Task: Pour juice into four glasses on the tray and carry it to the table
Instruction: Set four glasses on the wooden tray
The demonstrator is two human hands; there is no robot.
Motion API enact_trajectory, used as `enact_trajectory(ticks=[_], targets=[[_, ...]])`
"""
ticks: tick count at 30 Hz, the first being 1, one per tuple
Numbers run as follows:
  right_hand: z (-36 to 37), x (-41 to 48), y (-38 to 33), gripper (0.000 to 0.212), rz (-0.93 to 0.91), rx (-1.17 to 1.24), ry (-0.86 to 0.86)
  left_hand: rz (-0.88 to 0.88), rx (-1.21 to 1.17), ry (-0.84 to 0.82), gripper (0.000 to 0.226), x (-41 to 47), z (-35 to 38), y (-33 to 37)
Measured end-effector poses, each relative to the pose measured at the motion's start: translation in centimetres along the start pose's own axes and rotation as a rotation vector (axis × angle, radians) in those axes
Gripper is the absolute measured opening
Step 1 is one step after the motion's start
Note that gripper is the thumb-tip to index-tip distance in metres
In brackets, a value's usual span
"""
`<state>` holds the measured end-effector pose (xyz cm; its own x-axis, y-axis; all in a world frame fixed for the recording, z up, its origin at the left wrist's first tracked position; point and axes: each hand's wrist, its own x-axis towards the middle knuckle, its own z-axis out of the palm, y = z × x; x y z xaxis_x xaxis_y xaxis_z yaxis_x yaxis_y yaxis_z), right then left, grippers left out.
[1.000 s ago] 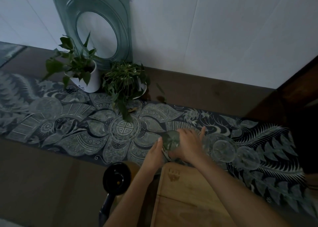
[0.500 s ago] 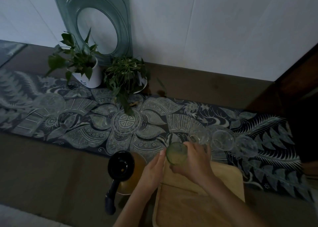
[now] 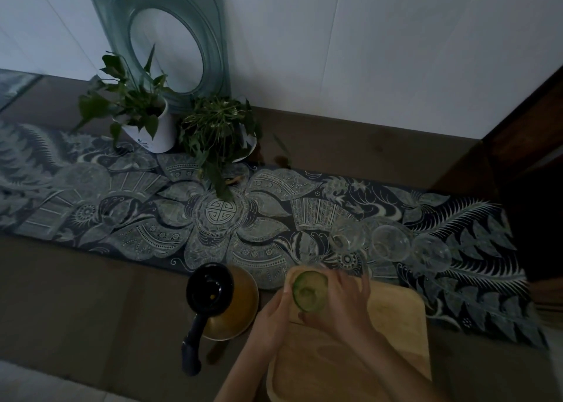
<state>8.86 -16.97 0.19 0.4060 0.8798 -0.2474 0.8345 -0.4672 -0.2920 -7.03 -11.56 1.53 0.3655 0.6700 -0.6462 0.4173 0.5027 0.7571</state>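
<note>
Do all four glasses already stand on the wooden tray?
No, three clear glasses stand on the patterned runner beyond the wooden tray, and the right hand holds the fourth glass.

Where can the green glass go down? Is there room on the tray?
Yes. The tray is bare wood from the right hand holding the glass across to its right edge. The brown tabletop left of the jug is bare too. It is crowded just beyond the tray, where three clear glasses stand close together.
</note>
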Motion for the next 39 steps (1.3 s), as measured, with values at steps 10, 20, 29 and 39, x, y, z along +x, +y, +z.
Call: enact_trajectory(ticks=[10,20,29,39], targets=[[-1.0,-0.9,-0.1,0.114,0.032,0.016,-0.071,0.003,-0.013,0.019,0.037,-0.3,0.3,-0.8],[-3.0,1.1,1.9,0.103,-0.095,0.133,0.215,0.172,0.076,0.124,0.033,0.7,1.4,1.3],[-7.2,9.9,6.4,0.119,0.02,-0.205,0.082,0.236,0.304,0.026,0.058,8.5,5.6,7.7],[-5.7,12.5,7.1,0.109,0.005,-0.311,-0.059,0.127,0.252,0.03,0.066,10.3,8.2,8.0]])
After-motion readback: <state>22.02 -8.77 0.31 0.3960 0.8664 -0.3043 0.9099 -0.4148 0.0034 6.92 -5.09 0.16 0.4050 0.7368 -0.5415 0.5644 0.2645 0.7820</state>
